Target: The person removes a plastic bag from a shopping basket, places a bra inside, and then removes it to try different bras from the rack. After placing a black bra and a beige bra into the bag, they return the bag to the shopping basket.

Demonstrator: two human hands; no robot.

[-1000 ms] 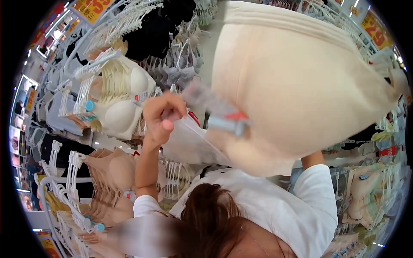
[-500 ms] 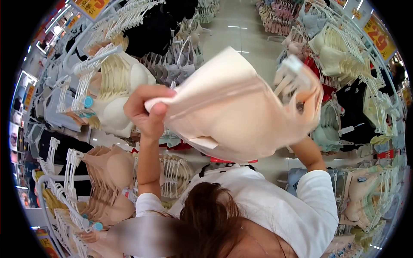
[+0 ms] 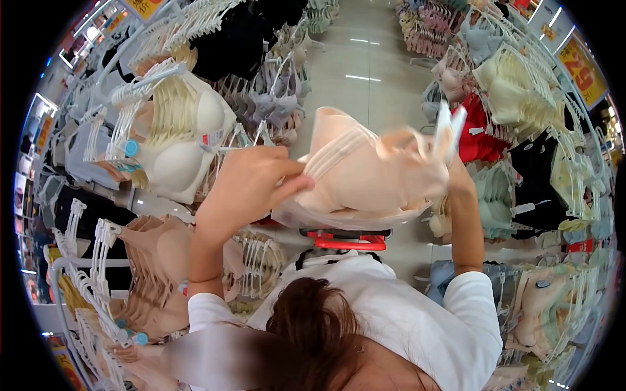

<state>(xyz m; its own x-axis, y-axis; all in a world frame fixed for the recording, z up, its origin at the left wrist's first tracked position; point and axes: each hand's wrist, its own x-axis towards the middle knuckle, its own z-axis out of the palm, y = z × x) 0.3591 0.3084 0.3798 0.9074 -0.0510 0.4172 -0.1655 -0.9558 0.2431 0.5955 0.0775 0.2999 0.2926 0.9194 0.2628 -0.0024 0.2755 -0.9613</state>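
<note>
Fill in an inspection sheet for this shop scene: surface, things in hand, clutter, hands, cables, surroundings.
Surface: no table; pale tiled floor of an aisle.
Things in hand: peach bra on a white hanger, held up between both hands.
Clutter: red handle just below the bra.
Hands: left hand closed on the bra's edge; right hand at the hanger end, largely hidden behind the bra, grip not visible.
Cables: nothing seen.
Surroundings: racks on both sides, with cream bras and beige bras on one side, a red bra and a price sign on the other.
</note>
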